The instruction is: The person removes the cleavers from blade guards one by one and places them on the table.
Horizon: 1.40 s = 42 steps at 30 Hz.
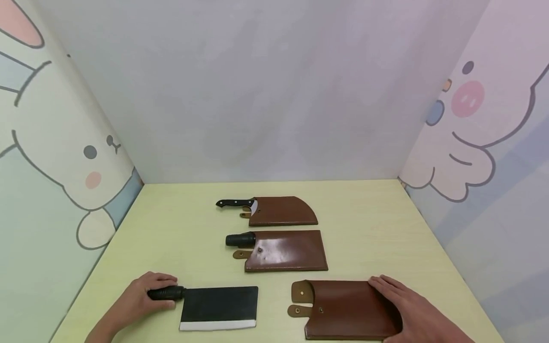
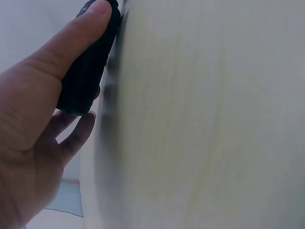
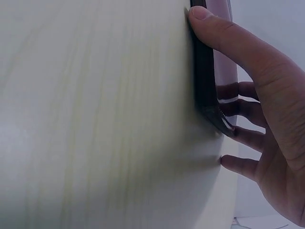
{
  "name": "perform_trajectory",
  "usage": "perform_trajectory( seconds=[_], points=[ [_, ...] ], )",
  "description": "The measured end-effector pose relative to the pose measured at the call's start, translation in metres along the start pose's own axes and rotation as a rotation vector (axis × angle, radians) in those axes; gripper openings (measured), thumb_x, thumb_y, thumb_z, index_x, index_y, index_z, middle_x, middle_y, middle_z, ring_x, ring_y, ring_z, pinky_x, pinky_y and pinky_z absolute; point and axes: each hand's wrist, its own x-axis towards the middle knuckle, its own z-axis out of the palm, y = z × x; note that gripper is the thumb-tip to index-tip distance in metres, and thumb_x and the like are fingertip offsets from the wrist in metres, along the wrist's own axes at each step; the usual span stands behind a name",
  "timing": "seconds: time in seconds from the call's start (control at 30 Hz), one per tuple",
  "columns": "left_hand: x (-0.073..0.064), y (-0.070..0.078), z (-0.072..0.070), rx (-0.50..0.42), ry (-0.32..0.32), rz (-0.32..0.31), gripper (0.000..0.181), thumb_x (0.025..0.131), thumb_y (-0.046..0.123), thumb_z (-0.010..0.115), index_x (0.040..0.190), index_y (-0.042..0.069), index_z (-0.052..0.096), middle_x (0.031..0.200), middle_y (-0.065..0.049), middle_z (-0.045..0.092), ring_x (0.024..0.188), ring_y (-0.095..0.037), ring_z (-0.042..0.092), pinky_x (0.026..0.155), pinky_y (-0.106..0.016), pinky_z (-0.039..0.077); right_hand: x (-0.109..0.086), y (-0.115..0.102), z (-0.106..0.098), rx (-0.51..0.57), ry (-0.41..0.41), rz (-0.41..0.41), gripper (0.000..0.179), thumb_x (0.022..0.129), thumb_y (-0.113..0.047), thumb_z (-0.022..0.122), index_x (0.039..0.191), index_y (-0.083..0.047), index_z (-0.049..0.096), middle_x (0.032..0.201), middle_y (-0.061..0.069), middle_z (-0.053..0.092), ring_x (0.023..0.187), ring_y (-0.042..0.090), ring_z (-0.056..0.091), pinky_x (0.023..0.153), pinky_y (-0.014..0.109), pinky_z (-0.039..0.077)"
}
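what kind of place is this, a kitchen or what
Probably not a kitchen: it looks like a staged tabletop booth. A pale yellow-green table is boxed in by plain walls with cartoon animal panels, and cleavers lie in brown leather sheaths in a neat row.

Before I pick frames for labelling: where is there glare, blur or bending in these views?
Head view: sharp and evenly lit; glare on the middle sheath, wall edges bow outward. Left wrist view: table smeared, handle dark but readable under the left hand. Right wrist view: table grain soft, the near sheath shows a reflection by the right hand.
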Motion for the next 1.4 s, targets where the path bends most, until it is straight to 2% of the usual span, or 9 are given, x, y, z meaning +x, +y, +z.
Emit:
perform_trajectory(
  seconds=[0.17,0.33,0.43,0.57,0.73,0.87,1.0,1.13,1.4],
  points=[
    [0.002,0.003,-0.003,0.000,-0.036,-0.030,0.039,0.076,0.043,0.089,0.110,0.025,0.078,0.113,0.010,0.070,0.099,0.001,0.057,0.077,-0.023,0.047,-0.001,-0.001,-0.006,0.022,0.002,-0.006,0.121,0.060,-0.077,0.083,0.161,-0.032,0.032,0.158,0.000,0.045,0.141,0.021,0.043,0.085,0.040,0.055],
    [0.006,0.007,-0.008,-0.050,-0.076,-0.149,0.040,0.081,0.046,0.085,0.115,0.027,0.075,0.115,0.010,0.071,0.103,-0.002,0.062,0.082,-0.027,0.051,0.003,0.002,-0.012,0.013,0.096,-0.050,0.117,0.062,-0.070,0.086,0.160,-0.029,0.037,0.160,0.000,0.042,0.145,-0.004,0.023,0.087,0.043,0.054],
    [0.014,0.018,-0.013,-0.046,-0.039,-0.227,0.039,0.087,0.047,0.080,0.118,0.025,0.074,0.115,0.010,0.071,0.105,-0.008,0.064,0.085,-0.033,0.054,0.010,0.003,-0.017,-0.007,0.146,-0.048,0.107,0.066,-0.068,0.085,0.156,-0.027,0.044,0.158,-0.003,0.045,0.146,-0.008,0.020,0.088,0.050,0.054],
    [0.032,0.040,-0.016,-0.006,0.033,-0.275,0.040,0.092,0.049,0.074,0.120,0.020,0.075,0.117,0.008,0.071,0.105,-0.018,0.065,0.085,-0.044,0.054,0.023,0.002,-0.029,-0.018,0.168,-0.036,0.097,0.072,-0.066,0.084,0.153,-0.026,0.049,0.157,-0.005,0.046,0.148,0.001,0.026,0.091,0.054,0.052],
    [0.055,0.064,-0.014,-0.008,0.107,-0.230,0.041,0.094,0.042,0.074,0.124,0.014,0.072,0.121,0.000,0.071,0.107,-0.025,0.065,0.085,-0.053,0.053,0.038,-0.002,-0.043,-0.011,0.198,-0.057,0.094,0.075,-0.059,0.085,0.155,-0.028,0.045,0.159,-0.003,0.044,0.150,0.012,0.031,0.107,0.024,0.034],
    [0.073,0.082,-0.008,0.000,0.136,-0.216,0.047,0.095,0.043,0.073,0.130,0.012,0.069,0.126,-0.008,0.070,0.110,-0.030,0.066,0.085,-0.056,0.053,0.052,-0.007,-0.048,0.004,0.223,-0.082,0.093,0.077,-0.054,0.086,0.156,-0.025,0.044,0.160,0.000,0.042,0.152,0.014,0.029,0.106,0.009,0.016],
    [0.090,0.094,0.002,-0.009,0.134,-0.224,0.060,0.094,0.050,0.072,0.139,0.012,0.063,0.136,-0.012,0.064,0.120,-0.035,0.063,0.093,-0.058,0.051,0.064,-0.014,-0.050,-0.001,0.226,-0.075,0.097,0.077,-0.058,0.085,0.157,-0.022,0.043,0.160,0.001,0.042,0.151,0.020,0.032,0.108,0.028,0.033],
    [0.107,0.102,0.010,-0.023,0.139,-0.205,0.067,0.093,0.053,0.071,0.145,0.013,0.058,0.143,-0.016,0.059,0.131,-0.040,0.055,0.101,-0.062,0.045,0.079,-0.021,-0.049,0.013,0.228,-0.060,0.101,0.076,-0.065,0.081,0.157,-0.022,0.042,0.160,0.003,0.042,0.149,0.024,0.036,0.100,0.052,0.046],
    [0.134,0.110,0.027,-0.084,0.129,-0.219,0.068,0.093,0.050,0.072,0.146,0.011,0.057,0.142,-0.017,0.060,0.134,-0.040,0.052,0.104,-0.061,0.042,0.114,-0.037,-0.044,0.035,0.197,-0.073,0.103,0.078,-0.072,0.075,0.158,-0.017,0.040,0.161,0.008,0.040,0.147,0.032,0.039,0.095,0.058,0.050]
  ],
)
